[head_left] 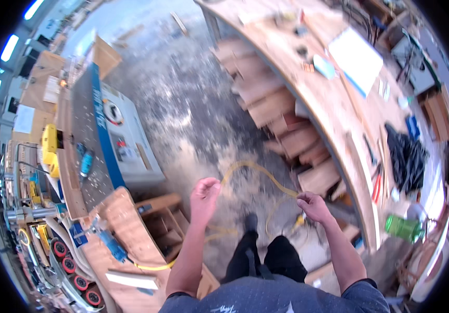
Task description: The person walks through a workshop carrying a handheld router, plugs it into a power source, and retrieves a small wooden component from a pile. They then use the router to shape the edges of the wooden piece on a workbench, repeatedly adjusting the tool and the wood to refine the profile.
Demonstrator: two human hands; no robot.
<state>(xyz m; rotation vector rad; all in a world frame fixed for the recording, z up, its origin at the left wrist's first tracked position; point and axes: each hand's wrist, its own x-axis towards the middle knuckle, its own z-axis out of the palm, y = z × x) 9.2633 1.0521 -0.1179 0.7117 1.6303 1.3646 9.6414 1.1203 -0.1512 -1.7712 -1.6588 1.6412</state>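
A yellow cord (249, 163) arches between my two hands above the floor; whether it is a cable or an air hose I cannot tell. My left hand (203, 197) is closed round one end of the arch. At the other end my right hand (314, 206) pinches the cord between thumb and fingers. More yellow line hangs in loops below, near my feet, with a yellow fitting (300, 220) beside my right hand. On the wooden bench at my left lies a blue hand tool (112, 246), and a yellow line runs from it.
At right stands a long wooden workbench (308, 88), with stacked boards (269, 99) beneath it. On it are white paper sheets (356, 60), a black plastic bag (408, 159) and a green bottle (403, 228). A dark-topped machine (86, 141) stands at left. Stained concrete floor (183, 109) lies between.
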